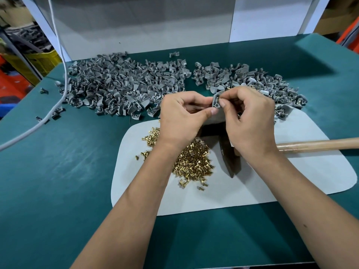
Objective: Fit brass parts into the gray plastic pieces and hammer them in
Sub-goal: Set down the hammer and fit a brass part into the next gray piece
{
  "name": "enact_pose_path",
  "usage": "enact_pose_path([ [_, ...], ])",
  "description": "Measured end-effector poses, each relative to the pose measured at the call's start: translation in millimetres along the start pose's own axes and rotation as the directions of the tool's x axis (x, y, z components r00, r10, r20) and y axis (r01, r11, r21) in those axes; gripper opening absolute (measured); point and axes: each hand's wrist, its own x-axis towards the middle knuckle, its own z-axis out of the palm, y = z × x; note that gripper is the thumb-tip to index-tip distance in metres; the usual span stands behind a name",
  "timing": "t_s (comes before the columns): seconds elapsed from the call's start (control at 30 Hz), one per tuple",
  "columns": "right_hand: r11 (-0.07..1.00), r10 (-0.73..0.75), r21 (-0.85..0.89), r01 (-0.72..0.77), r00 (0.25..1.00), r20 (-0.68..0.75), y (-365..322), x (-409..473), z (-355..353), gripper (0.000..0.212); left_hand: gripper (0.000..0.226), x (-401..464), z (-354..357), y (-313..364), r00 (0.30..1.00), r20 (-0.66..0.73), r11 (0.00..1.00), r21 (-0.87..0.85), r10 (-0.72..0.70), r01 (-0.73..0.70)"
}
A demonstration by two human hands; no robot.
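My left hand (181,115) grips a gray plastic piece (216,101) above the white mat. My right hand (250,117) pinches a small brass part (219,97) against the top of that piece. A heap of loose brass parts (192,160) lies on the mat under my left wrist. A large pile of gray plastic pieces (120,84) spreads across the back left, and a second pile (252,80), some with brass showing, lies at the back right. The hammer lies on the mat below my hands, its dark head (231,162) pointing toward me and its wooden handle (318,144) running right.
The white mat (291,181) lies on a green table top (58,171). A gray cable (38,123) crosses the table's left side. White panels (136,26) stand along the back edge. A few stray gray pieces (43,90) sit near the left edge.
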Motion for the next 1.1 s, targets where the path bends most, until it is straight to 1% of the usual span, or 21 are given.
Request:
enact_pose_path([
  [0.2, 1.000, 0.023, 0.000, -0.023, 1.000, 0.016, 0, -1, 2, 0.007, 0.027, -1, -1, 2, 0.999, 0.025, 0.996, 0.076, 0.036, -0.038],
  [0.27, 0.999, 0.030, 0.012, -0.030, 0.999, 0.039, 1, 0, 2, 0.008, 0.027, -1, -2, 2, 0.998, 0.019, 0.990, 0.127, 0.058, -0.060],
  [0.37, 1.000, 0.005, 0.028, -0.008, 0.996, 0.085, 1, 2, 1, 0.011, 0.027, -1, -3, 2, 0.991, -0.019, 0.964, 0.237, 0.130, -0.122],
  [0.47, 0.999, -0.010, 0.047, 0.002, 0.987, 0.161, 4, 7, -6, 0.017, 0.031, 0, -5, 1, 0.985, -0.057, 0.945, 0.296, 0.160, -0.136],
  [0.53, 0.999, -0.007, 0.047, -0.005, 0.967, 0.253, 7, 13, -17, 0.017, 0.026, 2, -8, -1, 0.982, -0.064, 0.925, 0.352, 0.177, -0.144],
  [0.6, 1.000, 0.011, 0.016, -0.019, 0.916, 0.402, 10, 20, -33, 0.018, 0.013, 4, -13, -3, 0.981, -0.033, 0.884, 0.440, 0.190, -0.157],
  [0.63, 1.000, 0.027, -0.015, -0.023, 0.870, 0.493, 11, 24, -41, 0.019, 0.009, 5, -15, -3, 0.983, -0.006, 0.860, 0.486, 0.182, -0.156],
  [0.7, 0.995, 0.093, -0.097, -0.038, 0.736, 0.670, 15, 30, -56, 0.016, 0.007, 8, -20, -5, 0.984, 0.055, 0.799, 0.578, 0.167, -0.168],
  [0.73, 0.988, 0.133, -0.150, -0.029, 0.653, 0.745, 16, 31, -61, 0.011, 0.008, 9, -21, -6, 0.985, 0.072, 0.778, 0.606, 0.157, -0.169],
  [0.77, 0.978, 0.170, -0.211, 0.005, 0.570, 0.804, 16, 31, -65, 0.011, 0.011, 10, -22, -7, 0.987, 0.077, 0.774, 0.614, 0.141, -0.158],
  [0.8, 0.960, 0.210, -0.274, 0.057, 0.501, 0.840, 18, 28, -67, 0.018, 0.013, 10, -23, -7, 0.990, 0.074, 0.783, 0.606, 0.117, -0.138],
  [0.83, 0.940, 0.248, -0.326, 0.099, 0.459, 0.853, 19, 24, -67, 0.025, 0.015, 10, -24, -7, 0.993, 0.072, 0.797, 0.593, 0.094, -0.118],
  [0.87, 0.927, 0.273, -0.358, 0.113, 0.453, 0.849, 20, 20, -65, 0.030, 0.016, 10, -24, -7, 0.995, 0.069, 0.807, 0.582, 0.079, -0.104],
  [0.9, 0.927, 0.278, -0.363, 0.100, 0.466, 0.840, 19, 17, -64, 0.031, 0.017, 10, -25, -7, 0.995, 0.066, 0.814, 0.573, 0.069, -0.094],
  [0.97, 0.937, 0.272, -0.342, 0.071, 0.468, 0.841, 20, 14, -62, 0.028, 0.014, 11, -25, -9, 0.998, 0.053, 0.832, 0.551, 0.046, -0.068],
  [1.03, 0.937, 0.262, -0.335, 0.100, 0.435, 0.862, 20, 16, -65, 0.022, 0.012, 11, -25, -11, 0.999, 0.051, 0.856, 0.515, 0.014, -0.038],
  [1.07, 0.945, 0.250, -0.314, 0.091, 0.419, 0.873, 20, 18, -68, 0.018, 0.012, 11, -25, -11, 0.999, 0.052, 0.865, 0.501, -0.001, -0.025],
  [1.1, 0.963, 0.232, -0.268, 0.031, 0.411, 0.882, 19, 22, -71, 0.014, 0.012, 11, -25, -11, 0.998, 0.054, 0.871, 0.490, -0.010, -0.018],
])
